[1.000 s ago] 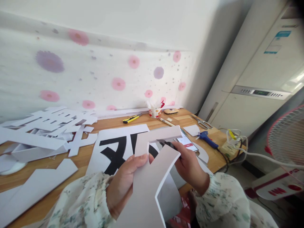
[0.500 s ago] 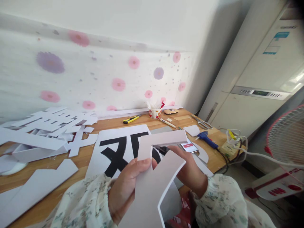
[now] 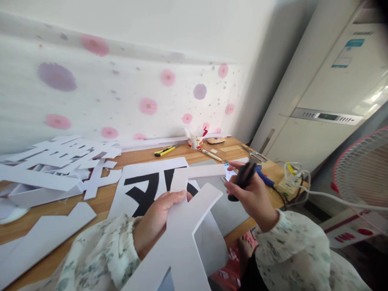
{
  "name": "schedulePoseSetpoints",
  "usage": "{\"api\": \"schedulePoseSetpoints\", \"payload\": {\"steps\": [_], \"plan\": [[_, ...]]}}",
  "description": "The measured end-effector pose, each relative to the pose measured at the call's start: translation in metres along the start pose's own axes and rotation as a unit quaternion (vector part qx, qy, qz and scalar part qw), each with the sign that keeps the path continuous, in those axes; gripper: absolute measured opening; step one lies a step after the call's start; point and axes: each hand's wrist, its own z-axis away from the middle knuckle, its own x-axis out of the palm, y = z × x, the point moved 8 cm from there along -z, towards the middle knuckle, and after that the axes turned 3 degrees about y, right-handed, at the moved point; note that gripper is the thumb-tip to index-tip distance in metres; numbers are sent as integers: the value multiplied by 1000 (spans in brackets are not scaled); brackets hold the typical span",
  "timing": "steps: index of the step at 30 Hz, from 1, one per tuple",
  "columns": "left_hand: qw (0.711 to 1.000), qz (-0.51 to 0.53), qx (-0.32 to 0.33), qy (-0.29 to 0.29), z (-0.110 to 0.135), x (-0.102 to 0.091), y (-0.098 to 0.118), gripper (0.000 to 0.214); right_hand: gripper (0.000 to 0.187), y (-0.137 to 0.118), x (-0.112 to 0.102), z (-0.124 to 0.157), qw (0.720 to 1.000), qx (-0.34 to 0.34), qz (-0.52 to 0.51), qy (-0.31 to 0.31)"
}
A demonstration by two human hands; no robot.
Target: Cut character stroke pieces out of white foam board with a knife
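Observation:
My left hand (image 3: 160, 216) is closed on a white foam board cutout (image 3: 184, 226), its thumb lying on the upper face. The cutout has angled arms and tilts up over the table's front edge. To the right of it, my right hand (image 3: 251, 194) grips a black object (image 3: 242, 180), too smeared by motion to name. A phone (image 3: 229, 173) with a lit screen lies behind that hand, partly covered. Behind the cutout rests a white sheet (image 3: 121, 202) printed with bold black character strokes (image 3: 144, 190), partly hidden by the cutout and my left hand.
White cutouts (image 3: 60, 161) are heaped at the left; a larger white piece (image 3: 51, 234) lies nearer. Farther back are a yellow cutter (image 3: 166, 150), a paper cup (image 3: 195, 142), a mouse (image 3: 216, 140) and scissors (image 3: 257, 155). A blue glue gun (image 3: 265, 176), power strip (image 3: 289, 184) and fan (image 3: 363, 173) stand right.
My right hand has left the cutout and moved right, now holding the black object. My left hand keeps hold of the cutout, which has shifted slightly left in view.

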Motion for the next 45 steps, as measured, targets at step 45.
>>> {"api": "schedulePoseSetpoints", "payload": {"steps": [45], "plan": [[734,-456,469,184,17,-39,107,27,40,30,60,37,901,354,-251,3]]}}
